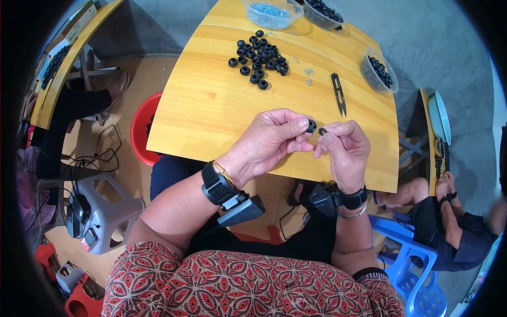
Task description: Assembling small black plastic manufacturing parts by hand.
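Note:
Over the near part of the wooden table (206,111), my left hand (266,138) pinches a round black bead (311,127) between thumb and fingertips. Close beside it, my right hand (346,148) is closed on a small dark piece (322,131), too small to name. A narrow gap separates the two pieces. Beyond my hands lies a loose pile of black beads (257,57). Black thread snips (338,94) rest on the table past my right hand. Tiny clear bits (309,72) are scattered between the pile and the snips.
Plastic tubs stand at the far edge, one with light blue beads (270,12), another with black beads (323,9). A third bead tub (379,71) sits at the right edge. Left of the table is a red basin (142,124). A person (454,222) works at right near a blue chair (409,259).

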`<move>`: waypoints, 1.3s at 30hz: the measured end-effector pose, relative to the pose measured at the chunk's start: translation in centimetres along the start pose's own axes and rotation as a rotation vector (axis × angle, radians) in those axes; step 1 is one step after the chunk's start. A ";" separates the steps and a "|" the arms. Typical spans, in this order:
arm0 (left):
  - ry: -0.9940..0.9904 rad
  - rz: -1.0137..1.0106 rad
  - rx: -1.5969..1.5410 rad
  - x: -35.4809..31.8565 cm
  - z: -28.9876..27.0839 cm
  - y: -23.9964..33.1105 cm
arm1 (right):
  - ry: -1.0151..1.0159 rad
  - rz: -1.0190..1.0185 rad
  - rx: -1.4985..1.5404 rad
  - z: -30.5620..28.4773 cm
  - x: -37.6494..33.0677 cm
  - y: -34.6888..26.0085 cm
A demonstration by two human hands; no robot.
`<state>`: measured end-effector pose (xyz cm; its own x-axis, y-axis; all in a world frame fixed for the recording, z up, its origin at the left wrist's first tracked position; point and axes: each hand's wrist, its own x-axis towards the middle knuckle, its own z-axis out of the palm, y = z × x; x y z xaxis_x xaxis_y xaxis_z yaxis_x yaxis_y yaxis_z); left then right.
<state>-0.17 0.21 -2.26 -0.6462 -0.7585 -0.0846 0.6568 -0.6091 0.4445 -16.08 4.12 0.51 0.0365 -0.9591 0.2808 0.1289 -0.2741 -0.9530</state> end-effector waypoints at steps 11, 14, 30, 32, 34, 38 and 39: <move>0.057 0.036 0.101 -0.2 0.8 0.3 | -0.020 0.044 -0.114 0.2 0.0 0.0; 0.062 0.070 0.164 -0.2 0.8 0.2 | -0.019 0.040 -0.127 0.5 -0.1 -0.2; 0.020 0.130 0.236 -0.5 1.0 -0.3 | -0.050 0.007 -0.041 0.3 -0.2 0.2; 0.019 0.123 0.238 -0.3 1.0 -0.3 | -0.109 -0.011 -0.162 0.0 -0.1 0.0; 0.019 0.115 0.240 -0.3 1.0 -0.3 | -0.103 -0.007 -0.156 0.1 -0.2 0.0; 0.020 0.116 0.254 -0.2 0.9 -0.3 | -0.073 0.008 -0.107 0.5 -0.2 0.2; 0.016 0.126 0.279 -0.2 0.9 -0.3 | -0.071 0.007 -0.108 0.6 -0.1 0.1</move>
<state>-0.59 0.74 -1.56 -0.5589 -0.8288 -0.0264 0.5975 -0.4245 0.6803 -15.44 4.27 0.40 0.1076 -0.9545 0.2781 0.0208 -0.2775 -0.9605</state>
